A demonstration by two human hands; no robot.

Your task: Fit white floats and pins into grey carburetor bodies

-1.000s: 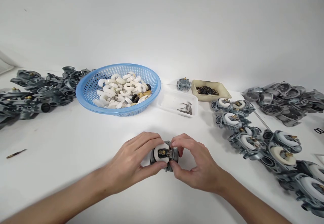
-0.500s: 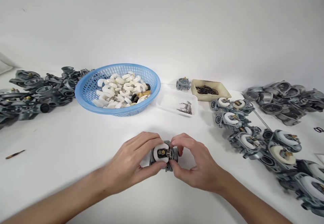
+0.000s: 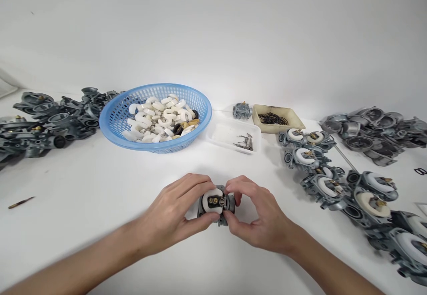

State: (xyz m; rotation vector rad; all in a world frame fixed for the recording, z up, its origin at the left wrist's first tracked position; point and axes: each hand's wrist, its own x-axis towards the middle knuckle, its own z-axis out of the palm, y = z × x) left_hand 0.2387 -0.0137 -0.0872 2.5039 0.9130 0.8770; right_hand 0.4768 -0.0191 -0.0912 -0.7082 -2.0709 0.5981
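A grey metal carburetor body (image 3: 220,220) rests on the white table at the lower middle, its open side up. In it lies a white C-shaped float (image 3: 207,201), with two brass fittings showing inside the curve. My left hand (image 3: 180,208) grips the left side, thumb and fingers on the float's edges. From the right, my right hand (image 3: 260,213) pinches around the hinge end, with thumb at the front and fingers at the back. Whether a small pin sits between those fingertips is too small to tell.
A blue basket (image 3: 104,124) of white floats stands behind. Near it are a clear tray (image 3: 220,137) of metal pins and a cream box (image 3: 293,119) of black rings. Carburetors (image 3: 327,188) with floats line the right; more metal parts (image 3: 60,121) lie left. A thin tool (image 3: 21,202) lies far left.
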